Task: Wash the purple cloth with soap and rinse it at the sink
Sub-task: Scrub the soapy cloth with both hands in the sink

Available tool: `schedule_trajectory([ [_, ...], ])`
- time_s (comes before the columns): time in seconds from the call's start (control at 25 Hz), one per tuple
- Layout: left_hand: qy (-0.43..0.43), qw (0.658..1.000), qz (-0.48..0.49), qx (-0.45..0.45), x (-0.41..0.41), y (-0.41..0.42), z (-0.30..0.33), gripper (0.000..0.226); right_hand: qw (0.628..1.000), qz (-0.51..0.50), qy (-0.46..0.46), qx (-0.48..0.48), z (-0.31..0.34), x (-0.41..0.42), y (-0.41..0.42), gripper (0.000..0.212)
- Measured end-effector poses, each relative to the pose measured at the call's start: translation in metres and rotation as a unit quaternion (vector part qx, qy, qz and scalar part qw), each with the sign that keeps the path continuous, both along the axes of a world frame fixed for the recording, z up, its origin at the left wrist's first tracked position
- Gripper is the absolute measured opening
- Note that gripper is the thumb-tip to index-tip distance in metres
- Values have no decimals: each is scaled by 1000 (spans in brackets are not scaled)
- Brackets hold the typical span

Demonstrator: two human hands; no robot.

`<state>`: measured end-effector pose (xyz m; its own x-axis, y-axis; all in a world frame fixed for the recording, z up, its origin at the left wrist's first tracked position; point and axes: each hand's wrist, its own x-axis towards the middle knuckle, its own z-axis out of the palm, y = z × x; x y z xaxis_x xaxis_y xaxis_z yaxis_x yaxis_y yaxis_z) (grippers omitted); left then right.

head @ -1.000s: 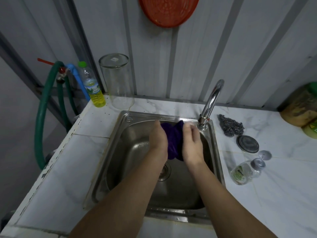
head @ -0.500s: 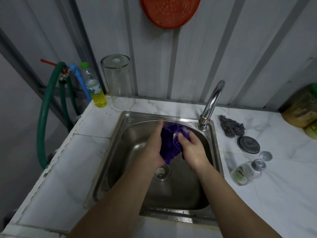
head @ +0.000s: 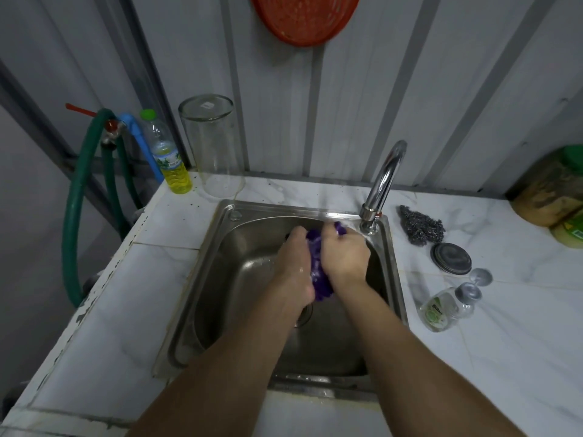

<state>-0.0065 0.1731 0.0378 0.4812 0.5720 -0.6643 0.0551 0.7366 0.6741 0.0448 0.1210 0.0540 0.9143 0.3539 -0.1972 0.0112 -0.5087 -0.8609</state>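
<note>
Since the yellow bottle (head: 173,165) and the upturned glass jar (head: 212,146) sit at the back left of the counter, an elbow swing probably won't reach them; the bigger risk imo is splashing over the sink (head: 202,279) rim, or the cloth slipping down onto the drain. Left hand (head: 295,269) is curled tight round the purple cloth (head: 318,272), which is bunched between both palms over the basin. Right hand (head: 345,257) is clamped on it too, fingers closed, just beside the tap (head: 383,181). Can't tell if water's running.
</note>
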Motion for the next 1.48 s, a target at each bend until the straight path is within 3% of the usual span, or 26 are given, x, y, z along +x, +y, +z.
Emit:
schedule_trajectory([
  [0.08, 22, 999, 18, 25, 3, 0, 3, 26, 997, -12, 39, 64, -7, -4, -4, 47],
  [0.24, 2, 999, 33, 13, 0, 12, 3, 31, 994, 45, -41, 93, 0, -49, -14, 63],
  [0.4, 6, 999, 34, -39, 7, -10, 0, 27, 1000, -10, 17, 2, 5, 2, 3, 57],
  [0.64, 35, 997, 61, 43, 7, 30, 10, 37, 996, 52, -34, 68, 12, -57, -14, 49],
  [0.72, 29, 998, 39, 41, 4, 25, 11, 37, 997, 52, -49, 42, 12, -51, -7, 48],
  [0.88, 22, 999, 18, -31, 8, -9, 13, 31, 999, -21, 26, -14, 6, 7, 8, 50],
  [1.08, 33, 996, 78, -7, 5, 16, 12, 32, 998, 33, 14, 52, 0, -46, -10, 44],
  [1.2, 54, 996, 68, -14, -1, 2, 12, 24, 1000, 6, 3, 25, -6, -30, -9, 43],
  [1.32, 61, 997, 22, -51, -3, -16, -4, 43, 997, -28, 70, 12, -10, 5, -10, 40],
  [1.4, 53, 997, 43, -35, 1, -6, -3, 21, 997, -22, 67, 38, -15, -14, -12, 40],
  [1.48, 52, 996, 75, -18, 5, 7, 0, 16, 997, 13, 38, 62, -15, -44, -18, 44],
])
